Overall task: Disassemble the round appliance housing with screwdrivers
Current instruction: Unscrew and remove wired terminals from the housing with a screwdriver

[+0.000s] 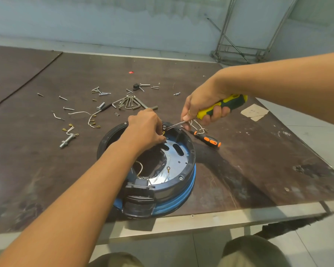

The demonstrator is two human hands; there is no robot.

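The round black and blue housing [183, 168] lies open side up near the table's front edge, with loose wires inside. My left hand [145, 128] reaches over its far rim and pinches a small brass terminal there. My right hand [201, 108] grips a yellow and green screwdriver [220, 106], fingers curled round the handle. Its metal shaft slants down left to the same spot at the far rim, right beside my left fingertips. An orange and black screwdriver [208, 140] lies on the table just right of the housing.
Several loose screws, bolts, wire pieces and a bunch of hex keys [127, 103] lie scattered on the dark table [258, 160] behind the housing. A paper scrap [254, 112] sits at the right edge. A metal frame [239, 49] stands beyond the table.
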